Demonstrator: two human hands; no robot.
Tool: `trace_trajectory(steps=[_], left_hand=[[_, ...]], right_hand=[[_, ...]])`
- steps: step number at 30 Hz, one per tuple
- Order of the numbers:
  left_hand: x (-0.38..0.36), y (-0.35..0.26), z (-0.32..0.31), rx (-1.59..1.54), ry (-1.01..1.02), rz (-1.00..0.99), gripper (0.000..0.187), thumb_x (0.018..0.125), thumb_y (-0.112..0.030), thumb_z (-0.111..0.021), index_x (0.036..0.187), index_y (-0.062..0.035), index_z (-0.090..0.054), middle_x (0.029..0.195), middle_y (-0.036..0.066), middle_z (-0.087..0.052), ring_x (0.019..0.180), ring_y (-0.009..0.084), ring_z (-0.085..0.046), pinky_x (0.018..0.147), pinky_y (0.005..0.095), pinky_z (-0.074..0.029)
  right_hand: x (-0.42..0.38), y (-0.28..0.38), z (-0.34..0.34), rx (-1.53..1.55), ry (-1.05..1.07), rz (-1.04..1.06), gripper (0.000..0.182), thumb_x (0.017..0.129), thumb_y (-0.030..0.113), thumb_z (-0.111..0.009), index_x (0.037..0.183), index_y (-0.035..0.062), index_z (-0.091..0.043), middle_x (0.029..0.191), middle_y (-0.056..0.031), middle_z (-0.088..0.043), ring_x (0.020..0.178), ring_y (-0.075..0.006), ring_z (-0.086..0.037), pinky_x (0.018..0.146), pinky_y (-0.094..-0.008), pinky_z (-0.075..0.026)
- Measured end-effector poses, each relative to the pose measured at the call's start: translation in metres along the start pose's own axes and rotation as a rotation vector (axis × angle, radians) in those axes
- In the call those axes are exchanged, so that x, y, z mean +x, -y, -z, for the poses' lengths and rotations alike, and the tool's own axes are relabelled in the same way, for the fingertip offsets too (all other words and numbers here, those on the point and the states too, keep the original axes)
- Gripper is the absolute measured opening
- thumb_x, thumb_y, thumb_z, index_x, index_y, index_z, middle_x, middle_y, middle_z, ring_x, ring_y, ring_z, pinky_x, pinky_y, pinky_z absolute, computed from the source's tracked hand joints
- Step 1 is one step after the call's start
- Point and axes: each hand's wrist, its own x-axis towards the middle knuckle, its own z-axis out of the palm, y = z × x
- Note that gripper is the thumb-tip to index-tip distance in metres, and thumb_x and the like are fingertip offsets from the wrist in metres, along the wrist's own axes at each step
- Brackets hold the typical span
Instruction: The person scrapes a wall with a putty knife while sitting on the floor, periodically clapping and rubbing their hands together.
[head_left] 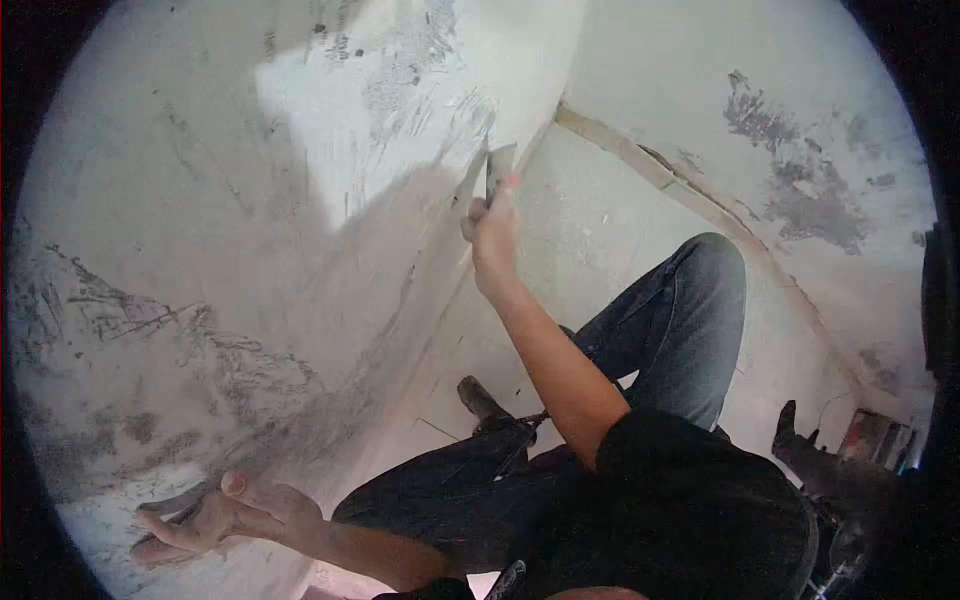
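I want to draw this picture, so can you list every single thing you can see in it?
wall: one, white with grey scuffs, left side, meets another wall at the corner
second wall: one, white with grey patches, upper right
floor: one, pale, between the walls
scraper blade: one, grey metal, against the wall near the corner
clutter: dark things, too blurred to tell, far right edge
jeans: one pair, dark blue, centre
shoe: one, dark, on the floor
shirt: one, black, bottom right
left hand: flat on the wall, lower left
right hand: holds the scraper blade
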Motion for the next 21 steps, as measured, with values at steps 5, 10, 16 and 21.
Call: trace_trajectory(steps=[5, 10, 16, 21], left_hand=[[0.000, 0.023, -0.008, -0.016, -0.041, -0.133, 0.081, 0.094, -0.073, -0.029, 0.150, -0.0138, -0.033, 0.159, 0.028, -0.013, 0.151, 0.0431, 0.002, 0.116, 0.0654, 0.003], [-0.001, 0.018, -0.011, -0.073, -0.080, -0.016, 0.086, 0.096, -0.071, -0.030, 0.146, -0.0010, -0.036, 0.153, 0.035, -0.023, 0.146, 0.0444, -0.018, 0.115, 0.0611, -0.014], [0.000, -0.026, 0.004, -0.141, -0.061, 0.034, 0.088, 0.100, -0.067, -0.026, 0.145, 0.0078, -0.034, 0.148, 0.038, -0.028, 0.140, 0.0441, -0.030, 0.115, 0.0547, -0.024], [0.010, 0.041, -0.025, 0.017, -0.201, -0.319, 0.085, 0.096, -0.072, -0.019, 0.150, -0.0078, -0.030, 0.153, 0.035, -0.025, 0.146, 0.0463, -0.018, 0.115, 0.0639, -0.014]], right_hand=[[0.000, -0.008, 0.005, -0.076, 0.046, 0.056, 0.048, 0.106, 0.057, -0.028, 0.087, 0.0148, -0.041, 0.066, 0.0058, -0.032, 0.054, -0.0065, -0.028, 0.049, -0.0247, -0.026], [0.004, -0.004, 0.002, -0.007, 0.009, 0.141, 0.049, 0.104, 0.060, -0.030, 0.086, 0.0153, -0.038, 0.065, 0.0064, -0.028, 0.054, -0.0062, -0.026, 0.049, -0.0240, -0.026], [0.021, -0.017, 0.011, -0.108, 0.026, 0.180, 0.048, 0.105, 0.060, -0.030, 0.085, 0.0162, -0.039, 0.066, 0.0066, -0.031, 0.054, -0.0062, -0.027, 0.050, -0.0235, -0.027], [0.000, -0.005, 0.003, -0.031, 0.042, -0.002, 0.052, 0.104, 0.060, -0.031, 0.084, 0.0149, -0.045, 0.065, 0.0067, -0.031, 0.055, -0.0055, -0.029, 0.050, -0.0234, -0.027]])
